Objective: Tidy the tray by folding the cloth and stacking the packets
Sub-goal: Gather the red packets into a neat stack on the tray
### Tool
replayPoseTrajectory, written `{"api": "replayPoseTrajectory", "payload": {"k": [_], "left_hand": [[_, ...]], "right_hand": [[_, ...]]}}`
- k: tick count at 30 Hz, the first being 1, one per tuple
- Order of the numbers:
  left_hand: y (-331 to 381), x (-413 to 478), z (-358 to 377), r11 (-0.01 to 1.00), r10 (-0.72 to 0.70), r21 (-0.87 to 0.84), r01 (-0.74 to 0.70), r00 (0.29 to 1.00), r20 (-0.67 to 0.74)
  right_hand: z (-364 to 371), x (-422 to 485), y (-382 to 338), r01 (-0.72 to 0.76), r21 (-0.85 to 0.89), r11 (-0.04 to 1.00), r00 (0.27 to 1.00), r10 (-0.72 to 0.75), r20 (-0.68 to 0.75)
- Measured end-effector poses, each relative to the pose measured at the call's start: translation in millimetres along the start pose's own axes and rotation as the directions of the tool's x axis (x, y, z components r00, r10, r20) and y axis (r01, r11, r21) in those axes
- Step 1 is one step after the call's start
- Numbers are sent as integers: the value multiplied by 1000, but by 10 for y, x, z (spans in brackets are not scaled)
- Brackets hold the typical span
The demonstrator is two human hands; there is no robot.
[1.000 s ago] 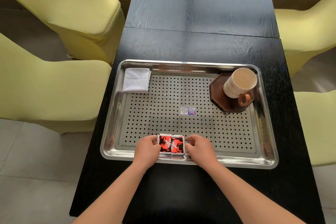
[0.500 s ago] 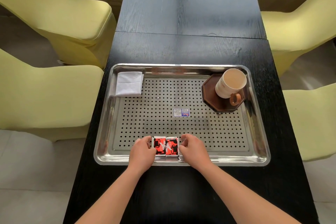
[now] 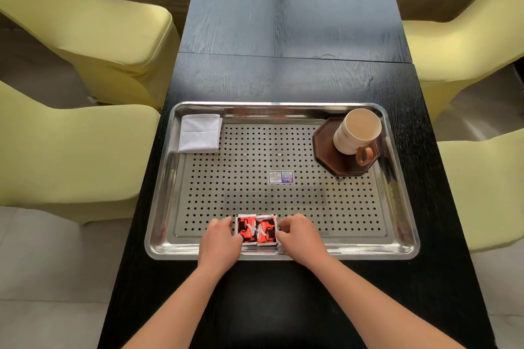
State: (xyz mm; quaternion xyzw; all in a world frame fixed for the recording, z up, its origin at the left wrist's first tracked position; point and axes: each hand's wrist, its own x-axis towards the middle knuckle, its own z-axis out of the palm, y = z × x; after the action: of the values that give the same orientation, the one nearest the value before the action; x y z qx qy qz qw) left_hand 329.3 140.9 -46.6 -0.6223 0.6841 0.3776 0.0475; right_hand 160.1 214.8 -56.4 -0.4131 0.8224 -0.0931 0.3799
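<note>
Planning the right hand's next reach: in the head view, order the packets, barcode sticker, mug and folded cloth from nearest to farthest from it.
1. packets, against the right hand, at the near edge of the tray.
2. barcode sticker, tray centre.
3. mug, far right corner.
4. folded cloth, far left corner.
</note>
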Motion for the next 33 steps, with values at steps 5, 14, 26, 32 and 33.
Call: {"api": "replayPoseTrajectory", "payload": {"k": [5, 14, 26, 32, 33], "left_hand": [[-25, -44, 22, 999, -6, 54, 6, 1000, -3], [-113, -89, 5, 988, 53, 146, -53, 999, 5], [-73, 7, -4, 997, 41, 58, -41, 999, 12], [11, 33, 18, 1000, 19, 5, -19, 999, 37], [7, 30, 21, 1000, 17, 1, -17, 999, 37]], "right_hand": [[49, -61, 28, 39, -62, 997, 999, -40, -14], [59, -105, 66, 52, -74, 996, 998, -53, -18], [3, -6, -16, -8, -5, 1000, 1000, 8, -25], [29, 45, -114, -39, 32, 999, 999, 39, -2], [31, 41, -107, -42, 32, 999, 999, 42, 0]]}}
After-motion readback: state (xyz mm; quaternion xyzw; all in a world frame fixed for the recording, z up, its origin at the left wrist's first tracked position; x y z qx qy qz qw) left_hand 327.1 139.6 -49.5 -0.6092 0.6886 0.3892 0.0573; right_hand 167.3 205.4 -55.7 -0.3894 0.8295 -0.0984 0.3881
